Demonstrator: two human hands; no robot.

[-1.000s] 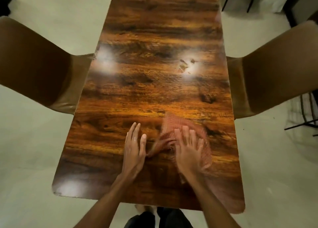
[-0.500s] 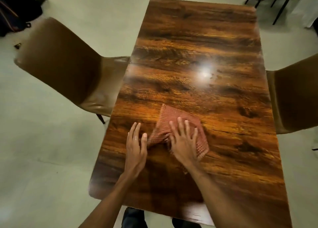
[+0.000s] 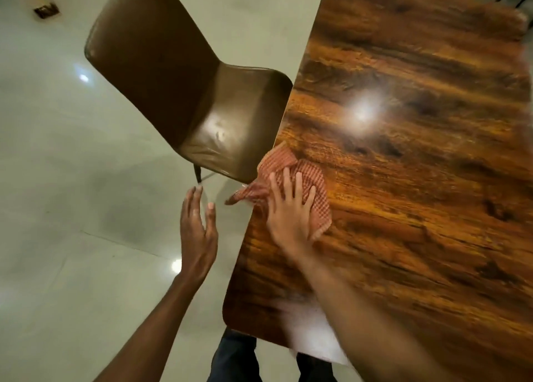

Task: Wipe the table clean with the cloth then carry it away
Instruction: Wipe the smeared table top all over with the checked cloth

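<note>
A red checked cloth (image 3: 313, 180) lies crumpled at the left edge of the glossy wooden table (image 3: 418, 156), one corner hanging past the edge. My right hand (image 3: 291, 211) presses flat on the cloth with straight, spread fingers. My left hand (image 3: 199, 226) is off the table, held in the air over the floor just left of the table edge, fingers straight and holding nothing.
A brown chair (image 3: 184, 84) stands close to the table's left side, its seat corner near the cloth. Pale tiled floor (image 3: 72, 180) fills the left. A small dark object (image 3: 46, 9) lies on the floor at the top left. Thin dark chair legs show at the top right.
My right hand has slid the cloth leftward to the table's left edge. My left hand has left the tabletop and now hangs over the floor. The view has swung to the left.
</note>
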